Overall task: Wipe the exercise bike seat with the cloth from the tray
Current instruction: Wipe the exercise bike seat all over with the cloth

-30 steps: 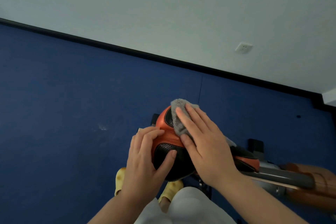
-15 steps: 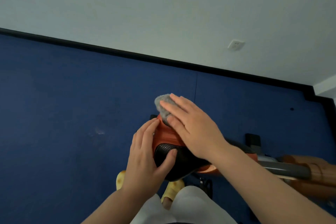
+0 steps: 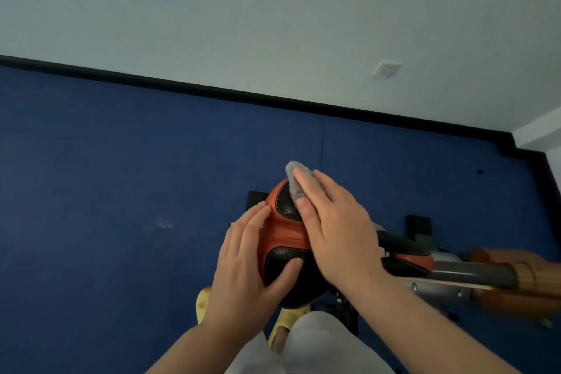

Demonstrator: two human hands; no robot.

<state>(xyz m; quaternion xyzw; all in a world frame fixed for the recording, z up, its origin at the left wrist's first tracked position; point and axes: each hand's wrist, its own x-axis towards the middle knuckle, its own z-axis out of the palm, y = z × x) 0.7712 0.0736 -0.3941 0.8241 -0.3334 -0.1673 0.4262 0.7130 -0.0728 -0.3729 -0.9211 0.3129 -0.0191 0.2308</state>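
At frame centre, the right hand [image 3: 337, 234] lies flat, fingers extended, pressing the small grey fabric cloth [image 3: 295, 180] onto the orange-and-black padded bike seat [image 3: 285, 237] (cloth mostly covered). The left hand [image 3: 246, 267], fingers spread, cups the seat's left edge, thumb on the black perforated panel.

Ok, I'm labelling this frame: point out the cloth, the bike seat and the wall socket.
cloth [image 3: 294, 180]: head view, grey fold past the fingertips.
bike seat [image 3: 283, 237]: head view, orange middle band.
wall socket [image 3: 386, 69]: head view, faceplate centre.
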